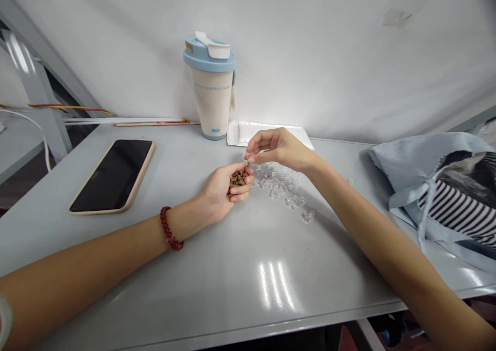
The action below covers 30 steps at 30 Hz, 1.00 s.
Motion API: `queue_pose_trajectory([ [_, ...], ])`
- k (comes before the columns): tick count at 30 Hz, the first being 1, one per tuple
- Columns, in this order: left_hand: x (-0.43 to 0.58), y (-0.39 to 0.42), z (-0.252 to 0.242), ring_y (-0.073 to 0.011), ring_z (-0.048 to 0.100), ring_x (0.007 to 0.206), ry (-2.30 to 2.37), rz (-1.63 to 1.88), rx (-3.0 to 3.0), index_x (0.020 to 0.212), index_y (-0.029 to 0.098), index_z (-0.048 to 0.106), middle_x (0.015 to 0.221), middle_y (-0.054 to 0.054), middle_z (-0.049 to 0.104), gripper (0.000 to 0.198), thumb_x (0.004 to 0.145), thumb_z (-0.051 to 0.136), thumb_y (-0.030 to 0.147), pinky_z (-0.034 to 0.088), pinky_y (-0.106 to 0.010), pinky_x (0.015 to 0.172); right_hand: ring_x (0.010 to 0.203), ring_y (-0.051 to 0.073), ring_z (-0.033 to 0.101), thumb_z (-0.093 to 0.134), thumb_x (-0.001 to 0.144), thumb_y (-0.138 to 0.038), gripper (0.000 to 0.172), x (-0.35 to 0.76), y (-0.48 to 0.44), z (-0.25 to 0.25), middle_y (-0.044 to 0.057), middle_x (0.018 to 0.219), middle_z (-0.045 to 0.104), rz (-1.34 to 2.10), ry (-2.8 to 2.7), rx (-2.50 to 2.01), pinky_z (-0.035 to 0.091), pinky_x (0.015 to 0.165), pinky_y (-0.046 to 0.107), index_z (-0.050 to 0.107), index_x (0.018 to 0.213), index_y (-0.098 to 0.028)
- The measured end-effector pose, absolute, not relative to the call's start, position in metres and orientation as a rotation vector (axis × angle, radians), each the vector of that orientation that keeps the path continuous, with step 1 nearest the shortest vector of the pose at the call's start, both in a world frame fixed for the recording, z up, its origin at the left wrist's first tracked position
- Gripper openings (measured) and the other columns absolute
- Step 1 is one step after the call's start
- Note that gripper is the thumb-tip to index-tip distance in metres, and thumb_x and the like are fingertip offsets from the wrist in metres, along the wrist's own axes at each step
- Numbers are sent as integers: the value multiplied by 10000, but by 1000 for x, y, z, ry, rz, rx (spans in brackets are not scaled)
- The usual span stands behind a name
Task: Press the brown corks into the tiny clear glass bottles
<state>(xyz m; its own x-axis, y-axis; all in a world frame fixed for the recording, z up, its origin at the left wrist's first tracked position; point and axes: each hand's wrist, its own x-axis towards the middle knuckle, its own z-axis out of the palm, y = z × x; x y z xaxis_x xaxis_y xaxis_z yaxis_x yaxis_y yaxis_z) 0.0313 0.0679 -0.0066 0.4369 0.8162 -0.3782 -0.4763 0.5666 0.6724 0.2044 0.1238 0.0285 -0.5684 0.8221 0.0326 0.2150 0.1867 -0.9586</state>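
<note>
My left hand (222, 191) is cupped around a heap of small brown pellets (237, 181), its palm turned up and its fingers curled over them. Just above its fingertips, my right hand (275, 147) pinches with thumb and forefinger what looks like a small clear plastic piece (246, 157); its exact shape is too small to tell. Beneath and beside my right hand, several clear plastic pieces (277, 180) with rounded lobes lie in a loose pile on the grey table (217, 278). A few of them (308, 216) are scattered toward the front.
A cream cup (211, 100) with a blue lid stands against the white wall. Beside its base lies a flat white packet (275, 133). A phone (112, 175) rests face up on the left. At the right is a light blue cloth bag (411, 170) with striped fabric inside.
</note>
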Motion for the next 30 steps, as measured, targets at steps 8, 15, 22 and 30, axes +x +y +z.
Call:
queue_pose_trajectory([
  [8, 32, 68, -4, -6, 255, 348, 757, 852, 518, 724, 124, 552, 585, 30, 437, 246, 936, 440, 178, 220, -143, 314, 796, 145, 660, 759, 722, -178, 164, 204, 125, 25, 29, 827, 719, 1429, -1919, -949, 537, 749, 295, 700, 873, -154],
  [15, 31, 64, -4, -6, 222, 346, 816, 861, 540, 611, 153, 458, 576, 38, 412, 239, 848, 484, 131, 203, -146, 307, 714, 147, 601, 689, 764, -239, 103, 218, 132, 29, 37, 764, 705, 1141, -2055, -1170, 492, 663, 296, 750, 794, -162],
  [22, 29, 66, -3, -15, 233, 335, 738, 855, 556, 519, 143, 464, 541, 13, 432, 205, 723, 476, 144, 219, -154, 306, 840, 193, 618, 659, 771, -235, 112, 261, 149, 38, 44, 892, 733, 716, -2289, -1480, 472, 747, 342, 761, 805, -204],
  [30, 27, 68, -3, -26, 257, 332, 722, 840, 579, 558, 110, 571, 535, -22, 479, 175, 693, 469, 152, 238, -154, 306, 811, 201, 630, 734, 693, -165, 199, 289, 157, 40, 54, 933, 711, 571, -2351, -1844, 451, 651, 307, 755, 885, -213],
])
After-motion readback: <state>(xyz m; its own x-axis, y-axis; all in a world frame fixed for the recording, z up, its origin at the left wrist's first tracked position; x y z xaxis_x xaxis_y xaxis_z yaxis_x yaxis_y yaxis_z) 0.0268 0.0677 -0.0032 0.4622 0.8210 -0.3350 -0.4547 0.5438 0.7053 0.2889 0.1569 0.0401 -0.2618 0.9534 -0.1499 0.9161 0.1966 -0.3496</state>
